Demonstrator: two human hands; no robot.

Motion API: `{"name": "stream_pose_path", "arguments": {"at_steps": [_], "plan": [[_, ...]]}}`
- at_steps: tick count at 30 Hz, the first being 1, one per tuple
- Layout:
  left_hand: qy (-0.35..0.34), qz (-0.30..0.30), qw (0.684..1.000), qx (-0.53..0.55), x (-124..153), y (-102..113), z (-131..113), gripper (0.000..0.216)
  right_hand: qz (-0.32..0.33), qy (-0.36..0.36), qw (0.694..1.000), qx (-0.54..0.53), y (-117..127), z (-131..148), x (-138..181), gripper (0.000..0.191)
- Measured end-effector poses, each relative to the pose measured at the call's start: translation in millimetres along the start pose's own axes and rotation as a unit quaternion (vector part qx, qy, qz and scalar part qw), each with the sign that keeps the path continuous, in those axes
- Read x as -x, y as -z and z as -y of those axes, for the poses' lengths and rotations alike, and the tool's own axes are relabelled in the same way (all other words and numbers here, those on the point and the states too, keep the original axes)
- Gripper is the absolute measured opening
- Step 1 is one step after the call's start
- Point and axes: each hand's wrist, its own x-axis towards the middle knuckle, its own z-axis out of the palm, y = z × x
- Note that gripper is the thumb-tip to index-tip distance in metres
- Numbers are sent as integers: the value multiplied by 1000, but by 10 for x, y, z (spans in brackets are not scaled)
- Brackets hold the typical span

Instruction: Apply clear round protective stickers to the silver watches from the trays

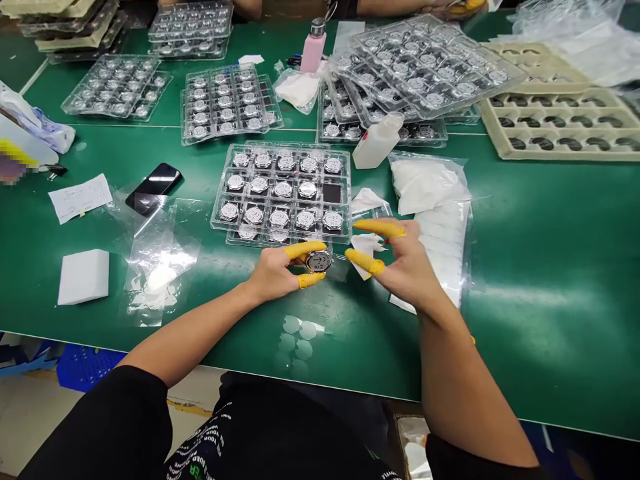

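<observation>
My left hand pinches a round silver watch case between two fingers in yellow finger cots, just in front of the clear plastic blister tray. That tray holds several rows of silver watch cases, and one pocket on its right side shows dark with no case in it. My right hand hovers to the right with its yellow-cotted fingers apart, holding nothing. A crumpled white tissue lies just beneath those fingertips.
Several more trays of watch cases cover the green workbench, with beige trays at the back right. Nearby are a white bottle, a pink bottle, a black phone, plastic bags and white foam. Co-workers' arms show at the far edge.
</observation>
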Motion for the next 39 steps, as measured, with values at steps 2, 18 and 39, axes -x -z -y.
{"name": "stream_pose_path", "arguments": {"at_steps": [2,18,39], "plan": [[-24,3,1000,-19,6,6,9,48,59,1,998,-24,-28,80,30,32],[56,67,994,63,-50,53,-48,58,146,-69,984,-70,-22,59,20,20],[62,47,997,-16,-27,54,-130,54,156,23,988,1,40,97,-1,12]]}}
